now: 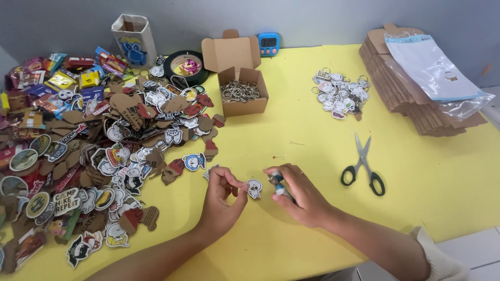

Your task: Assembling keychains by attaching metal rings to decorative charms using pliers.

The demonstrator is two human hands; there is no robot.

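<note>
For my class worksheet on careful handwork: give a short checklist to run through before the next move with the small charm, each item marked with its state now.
1. Left hand pinches the charm: ok.
2. Right hand grips the small tool: ok.
3. Tool tip touching the charm: cannot tell.
4. Box of rings open: ok.
5. Scissors lie apart from both hands: ok.
6. Yellow table bare around the hands: ok.

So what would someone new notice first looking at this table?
Probably the big heap of stickers and charms covering the left of the yellow table. Then both hands at the front: the left hand pinches a small white charm, and the right hand grips a small tool. Black-handled scissors lie to the right.
</note>
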